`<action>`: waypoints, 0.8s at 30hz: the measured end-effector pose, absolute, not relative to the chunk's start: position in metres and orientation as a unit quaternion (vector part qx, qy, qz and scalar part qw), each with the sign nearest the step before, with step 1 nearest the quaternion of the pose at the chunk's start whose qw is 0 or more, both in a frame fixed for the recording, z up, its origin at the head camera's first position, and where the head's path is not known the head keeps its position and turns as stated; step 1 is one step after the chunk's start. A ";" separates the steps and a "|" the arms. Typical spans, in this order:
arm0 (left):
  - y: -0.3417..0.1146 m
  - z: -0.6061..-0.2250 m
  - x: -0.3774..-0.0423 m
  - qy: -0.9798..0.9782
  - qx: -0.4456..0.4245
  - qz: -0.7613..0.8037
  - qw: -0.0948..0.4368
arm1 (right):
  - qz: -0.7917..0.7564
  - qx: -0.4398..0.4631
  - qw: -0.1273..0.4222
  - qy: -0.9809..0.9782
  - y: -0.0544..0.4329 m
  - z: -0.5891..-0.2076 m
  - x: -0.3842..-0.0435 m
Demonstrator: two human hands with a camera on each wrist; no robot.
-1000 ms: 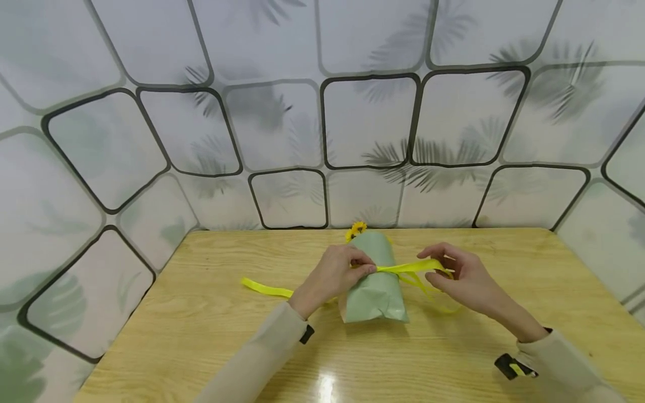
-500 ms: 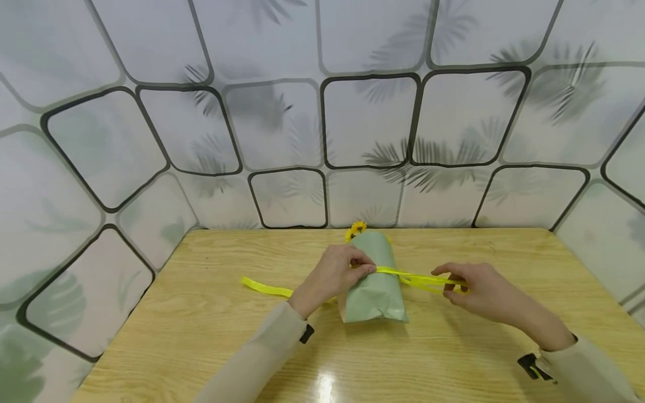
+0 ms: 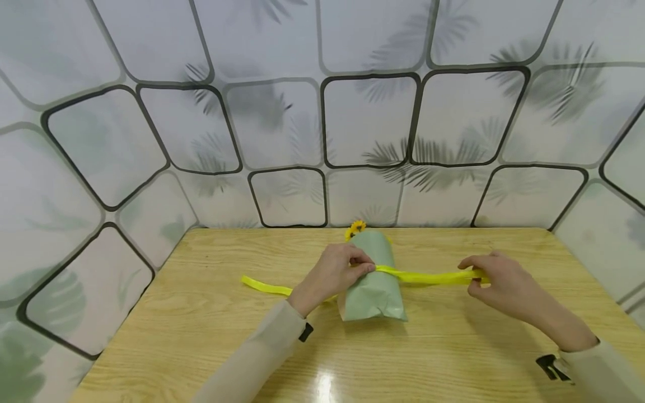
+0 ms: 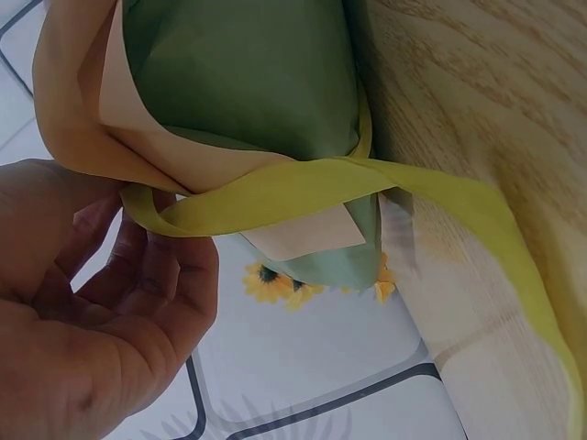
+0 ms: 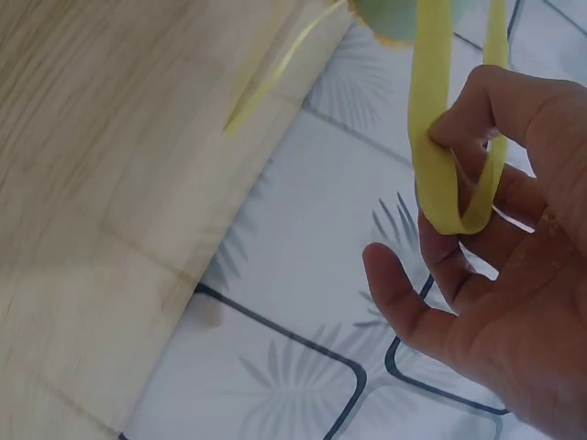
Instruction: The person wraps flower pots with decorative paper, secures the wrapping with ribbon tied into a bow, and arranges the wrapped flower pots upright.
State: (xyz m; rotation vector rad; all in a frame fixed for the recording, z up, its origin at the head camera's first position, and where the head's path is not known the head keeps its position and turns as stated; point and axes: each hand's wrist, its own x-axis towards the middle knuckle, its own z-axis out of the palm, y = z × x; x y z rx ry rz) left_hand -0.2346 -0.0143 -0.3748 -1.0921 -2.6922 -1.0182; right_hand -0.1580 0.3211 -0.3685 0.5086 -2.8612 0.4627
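A bundle wrapped in green paper [image 3: 374, 285] lies on the wooden table [image 3: 201, 313], with a small sunflower [image 3: 358, 227] poking out at its far end. A yellow ribbon [image 3: 423, 276] crosses the bundle. My left hand [image 3: 368, 267] pinches the ribbon on top of the wrap. My right hand [image 3: 473, 277], out to the right, holds a folded loop of the ribbon, which runs straight between the two hands. The left wrist view shows the ribbon [image 4: 275, 188] round the green wrap [image 4: 248, 82]. In the right wrist view the loop [image 5: 449, 183] hangs round a curled finger [image 5: 481, 105].
A loose tail of ribbon [image 3: 264, 287] lies on the table left of the bundle. Patterned wall panels [image 3: 368, 123] close in the table at the back and both sides. Bare wood shows in front of the bundle.
My right hand has moved to the right and away from the bundle, drawing the slack ribbon out into a straight line. My left hand and the bundle have stayed put.
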 end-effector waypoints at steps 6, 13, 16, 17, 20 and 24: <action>-0.015 -0.375 -0.235 -0.873 -0.353 -0.335 0.029 | 0.135 0.137 0.172 -0.966 0.341 -0.368 -0.160; -0.014 -0.376 -0.234 -0.874 -0.352 -0.335 0.027 | 0.285 0.069 0.176 -0.940 0.353 -0.368 -0.160; -0.014 -0.376 -0.235 -0.874 -0.353 -0.333 0.027 | 0.507 0.064 0.097 -0.854 0.358 -0.368 -0.162; -0.014 -0.376 -0.235 -0.874 -0.354 -0.332 0.026 | 0.589 0.075 0.066 -0.802 0.360 -0.368 -0.163; -0.014 -0.376 -0.235 -0.873 -0.355 -0.332 0.026 | 0.778 0.135 -0.055 -0.612 0.364 -0.369 -0.169; -0.014 -0.376 -0.236 -0.873 -0.356 -0.331 0.028 | 0.861 0.181 -0.180 -0.440 0.366 -0.372 -0.175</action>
